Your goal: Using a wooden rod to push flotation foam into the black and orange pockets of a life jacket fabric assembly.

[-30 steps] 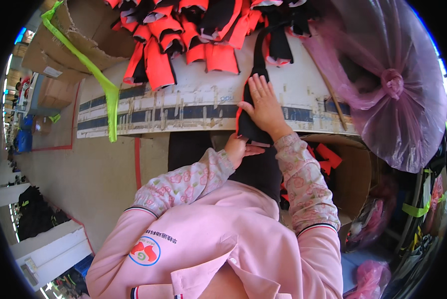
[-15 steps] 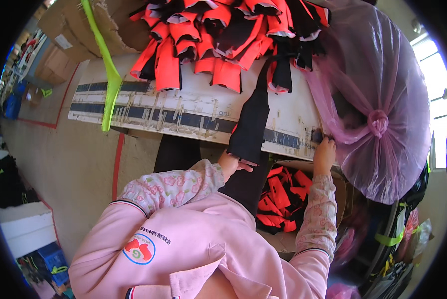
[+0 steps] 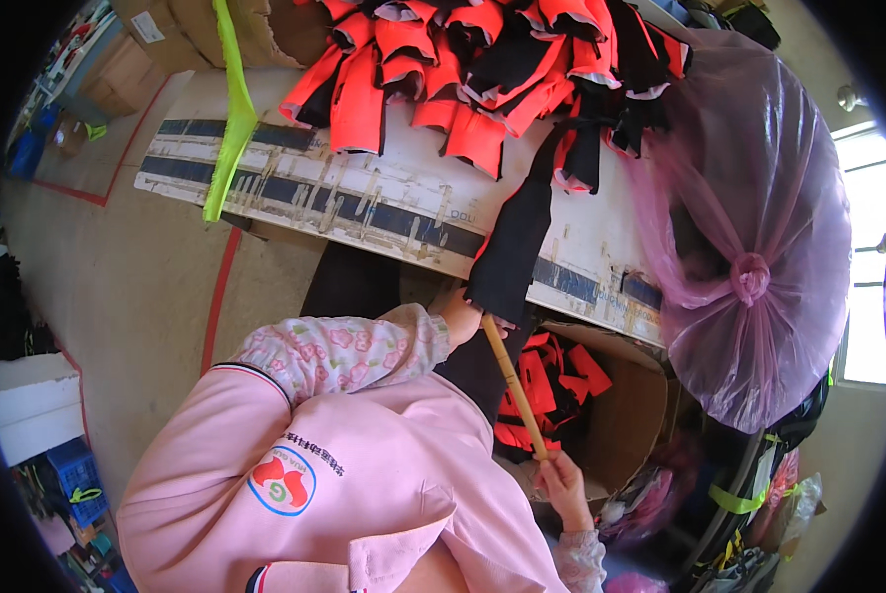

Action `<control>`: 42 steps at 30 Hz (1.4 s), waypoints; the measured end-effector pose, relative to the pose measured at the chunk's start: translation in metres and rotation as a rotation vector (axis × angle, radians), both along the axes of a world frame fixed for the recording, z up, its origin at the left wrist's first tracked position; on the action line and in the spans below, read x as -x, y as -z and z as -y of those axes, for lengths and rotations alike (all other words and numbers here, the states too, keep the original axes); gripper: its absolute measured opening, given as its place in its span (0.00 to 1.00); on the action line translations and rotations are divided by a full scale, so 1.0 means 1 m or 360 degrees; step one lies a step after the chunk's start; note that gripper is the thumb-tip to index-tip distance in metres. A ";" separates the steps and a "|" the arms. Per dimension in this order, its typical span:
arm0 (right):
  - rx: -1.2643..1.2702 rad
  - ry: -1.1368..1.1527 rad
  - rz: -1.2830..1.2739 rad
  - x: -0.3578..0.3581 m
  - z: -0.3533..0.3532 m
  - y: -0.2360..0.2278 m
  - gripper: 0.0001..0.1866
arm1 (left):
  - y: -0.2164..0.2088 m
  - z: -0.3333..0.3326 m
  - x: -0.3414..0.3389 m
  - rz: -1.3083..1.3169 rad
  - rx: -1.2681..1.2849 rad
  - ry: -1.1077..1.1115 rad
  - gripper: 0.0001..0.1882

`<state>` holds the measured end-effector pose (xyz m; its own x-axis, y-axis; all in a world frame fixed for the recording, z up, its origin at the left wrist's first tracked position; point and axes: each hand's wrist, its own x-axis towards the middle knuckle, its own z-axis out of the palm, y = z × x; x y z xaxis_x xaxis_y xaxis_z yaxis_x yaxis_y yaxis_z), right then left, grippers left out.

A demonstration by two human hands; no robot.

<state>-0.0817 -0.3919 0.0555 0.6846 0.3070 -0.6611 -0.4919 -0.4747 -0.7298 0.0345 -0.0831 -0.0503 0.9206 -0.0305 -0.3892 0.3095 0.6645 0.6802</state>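
My left hand (image 3: 460,314) grips the lower end of a black fabric sleeve (image 3: 512,242), which hangs over the table's front edge and trails back toward the pile. Some of its fingers are hidden behind the cloth. Lower down, my right hand (image 3: 563,486) is closed on one end of a thin wooden stick (image 3: 514,383). The stick slants up to the sleeve's lower opening; whether its tip is inside I cannot tell. Many orange-and-black fabric pieces (image 3: 474,143) are heaped on the table (image 3: 403,188) beyond.
A cardboard box (image 3: 621,420) with orange and black pieces stands below the table's front edge. At right bulges a knotted pink plastic bag (image 3: 759,346). A neon-yellow strip (image 3: 233,148) hangs over the table's left part. Blue crates (image 3: 75,484) sit at the lower left.
My right hand has left the table's right edge and come down toward me, now with the wooden stick in it. My left hand stays on the sleeve. The view has shifted slightly.
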 end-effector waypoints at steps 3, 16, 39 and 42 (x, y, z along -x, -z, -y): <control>-0.0022 0.0039 -0.0042 0.006 -0.018 0.005 0.09 | 0.011 0.006 0.001 0.0046 0.0026 -0.0115 0.11; -0.0065 0.0088 -0.0084 -0.008 -0.047 -0.007 0.09 | 0.005 0.005 0.005 0.0065 -0.0284 -0.0034 0.12; 0.0012 -0.0020 0.0216 -0.074 -0.151 0.005 0.10 | -0.024 0.012 0.016 -0.0257 -0.0790 0.0165 0.08; 0.0178 -0.0079 0.0119 -0.058 -0.141 -0.008 0.11 | -0.032 0.011 0.014 -0.0324 -0.0663 0.0163 0.07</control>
<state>-0.0238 -0.2509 0.0638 0.7189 0.2690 -0.6410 -0.4124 -0.5773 -0.7047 0.0207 -0.0944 -0.0184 0.8248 0.0798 -0.5598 0.5140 0.3069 0.8010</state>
